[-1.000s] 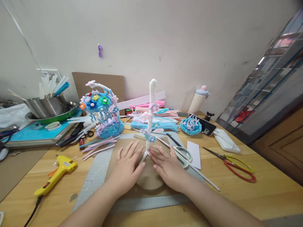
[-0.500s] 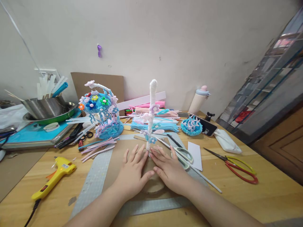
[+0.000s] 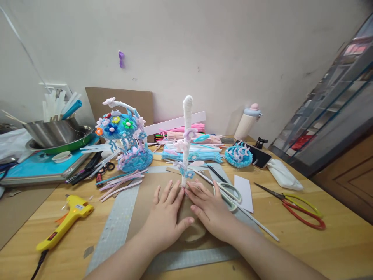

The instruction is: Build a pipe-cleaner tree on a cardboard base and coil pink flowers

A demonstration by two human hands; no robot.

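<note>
On the wooden surface, a grey cutting mat carries a cardboard sheet with a rounded cardboard piece on it. The left hand and right hand lie open and palm-down over the cardboard, fingers extended, fingertips at the foot of an upright white-wrapped stem trimmed with lilac, pink and blue flowers. A yellow glue gun lies to the left, red-and-yellow-handled scissors to the right. Beyond stand a flower-covered blue pipe-cleaner ornament, blue pipe cleaners in a bundle and a cream bottle.
</note>
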